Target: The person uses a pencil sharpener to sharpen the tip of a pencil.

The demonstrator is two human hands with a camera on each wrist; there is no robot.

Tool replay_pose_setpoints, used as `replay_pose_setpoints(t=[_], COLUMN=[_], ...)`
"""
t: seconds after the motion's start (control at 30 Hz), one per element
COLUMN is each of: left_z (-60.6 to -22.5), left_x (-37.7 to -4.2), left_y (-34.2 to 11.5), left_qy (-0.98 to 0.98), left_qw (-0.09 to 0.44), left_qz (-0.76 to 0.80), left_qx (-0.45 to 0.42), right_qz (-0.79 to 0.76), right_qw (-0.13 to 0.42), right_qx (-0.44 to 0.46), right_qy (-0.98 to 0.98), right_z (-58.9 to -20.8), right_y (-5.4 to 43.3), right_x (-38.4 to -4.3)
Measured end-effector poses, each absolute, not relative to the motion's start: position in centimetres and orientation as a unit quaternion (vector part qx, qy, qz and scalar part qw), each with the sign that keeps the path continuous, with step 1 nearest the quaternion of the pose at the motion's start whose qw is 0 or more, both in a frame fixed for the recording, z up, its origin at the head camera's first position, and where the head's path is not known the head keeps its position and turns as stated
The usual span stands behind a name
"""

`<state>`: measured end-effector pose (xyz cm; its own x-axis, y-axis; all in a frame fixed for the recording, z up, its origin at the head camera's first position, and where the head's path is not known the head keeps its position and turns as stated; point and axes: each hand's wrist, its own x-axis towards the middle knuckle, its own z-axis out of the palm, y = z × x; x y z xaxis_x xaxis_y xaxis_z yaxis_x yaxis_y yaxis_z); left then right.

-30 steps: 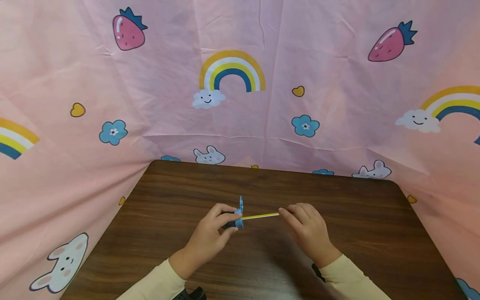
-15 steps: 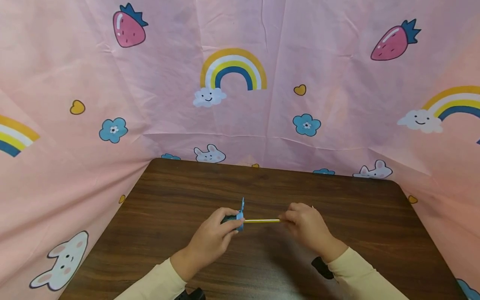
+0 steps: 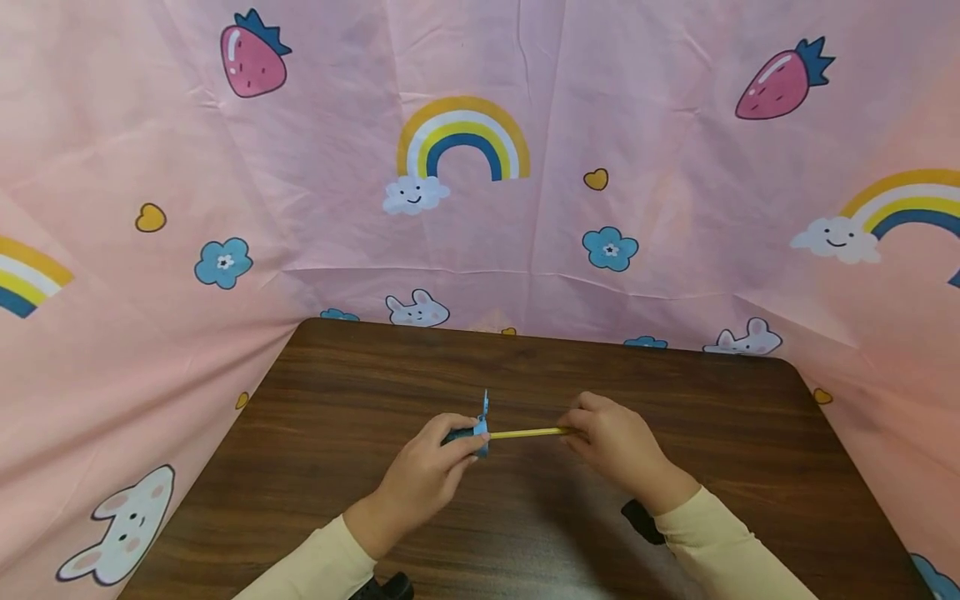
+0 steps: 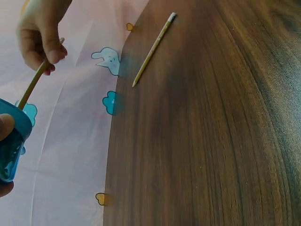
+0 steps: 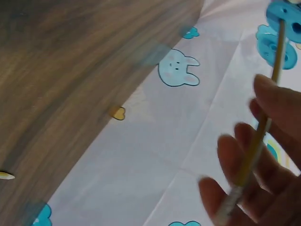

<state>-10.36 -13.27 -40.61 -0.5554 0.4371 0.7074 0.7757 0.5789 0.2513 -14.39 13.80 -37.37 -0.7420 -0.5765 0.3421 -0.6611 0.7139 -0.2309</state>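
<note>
My left hand (image 3: 423, 467) grips a blue pencil sharpener (image 3: 481, 428) with a dark see-through body, held over the middle of the table. Its flip lid (image 3: 485, 403) stands up. A yellow pencil (image 3: 525, 433) has one end in the sharpener's hole. Opposite, my right hand (image 3: 618, 442) pinches that pencil between thumb and fingers. In the right wrist view, the pencil's pale back end (image 5: 230, 202) runs past the curled fingers. A second pencil (image 4: 154, 51), sharpened, lies on the table in the left wrist view; only its tip (image 5: 6, 175) shows in the right wrist view.
The dark wood-grain table (image 3: 360, 375) has rounded far corners. A pink printed cloth (image 3: 330, 167) hangs behind it and at both sides. Black wrist gear shows under the right sleeve (image 3: 643, 522) and by the left one (image 3: 300, 567).
My right hand has rolled over and shifted slightly, turning the pencil's visible side. The left hand and sharpener stay almost in place, with the pencil still in the hole.
</note>
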Motion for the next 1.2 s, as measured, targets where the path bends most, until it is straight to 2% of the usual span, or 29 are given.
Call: replay_pose_setpoints(t=[0.13,0.4,0.6,0.73,0.87,0.97,1.03,1.2], left_z=[-40.7,-40.4,-39.8,-39.6,-39.6,-39.8,-39.9,-40.2], left_x=[-10.3,-10.0,-9.5,-9.3,-9.4,-9.7,-9.9,-10.0], left_y=[-13.4,-13.4,-13.2,-13.0,-13.1,-13.2,-13.3,-13.4], left_qy=[-0.842,-0.850,-0.845,-0.845,-0.844,-0.840,-0.835,-0.816], left_qw=[0.292,0.227,0.204,0.198,0.222,0.253,0.276,0.316], left_qz=[-0.299,-0.379,-0.405,-0.406,-0.375,-0.332,-0.302,-0.250], left_qx=[-0.341,-0.288,-0.285,-0.286,-0.313,-0.345,-0.367,-0.415], right_qz=[0.161,0.159,0.150,0.152,0.166,0.173,0.189,0.292], right_qw=[0.228,0.435,0.535,0.559,0.514,0.437,0.341,-0.006], right_qx=[0.366,0.399,0.407,0.418,0.415,0.403,0.396,0.328], right_qy=[-0.888,-0.791,-0.725,-0.700,-0.732,-0.785,-0.831,-0.899], right_z=[-38.5,-40.8,-41.1,-40.5,-40.2,-39.8,-39.2,-37.2], right_y=[14.0,14.2,13.8,13.6,13.6,13.8,13.9,14.6], right_x=[-14.4,-14.9,-15.2,-15.1,-14.7,-14.3,-14.1,-14.3])
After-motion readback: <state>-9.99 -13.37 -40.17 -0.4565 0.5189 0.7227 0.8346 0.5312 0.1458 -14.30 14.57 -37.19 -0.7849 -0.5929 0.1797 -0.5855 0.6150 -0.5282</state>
